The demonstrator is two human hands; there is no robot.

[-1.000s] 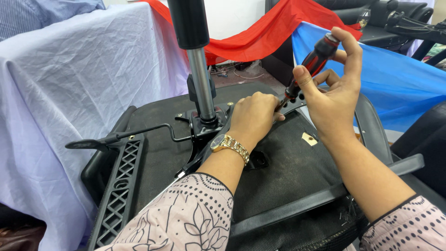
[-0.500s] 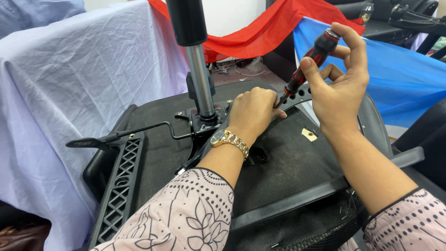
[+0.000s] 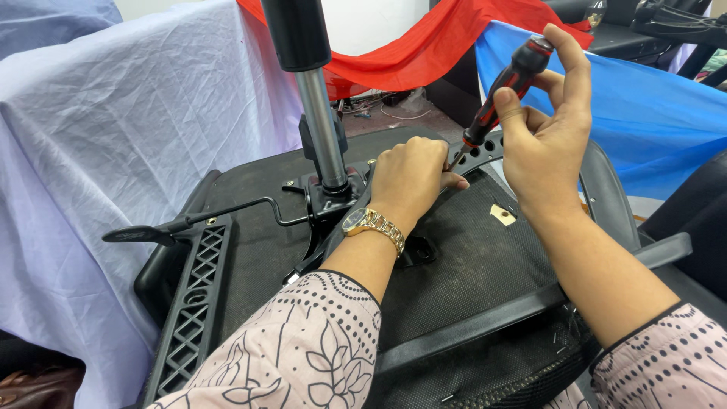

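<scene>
An upturned chair seat (image 3: 485, 265) lies in front, its gas post (image 3: 322, 129) rising left of centre. The left hand (image 3: 409, 178) rests just right of the post; the right hand (image 3: 545, 144), further right, holds a screwdriver (image 3: 500, 95) tilted toward it. A lever (image 3: 197, 220) sticks out leftward.

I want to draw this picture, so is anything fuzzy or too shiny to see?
Head view: soft, even light with no hard shadows; the right hand and its red-and-black screwdriver look sharp, as does the left hand; the metal chair post carries a pale sheen; the gold watch glints a little; the black chair underside stays dark but readable.
</scene>
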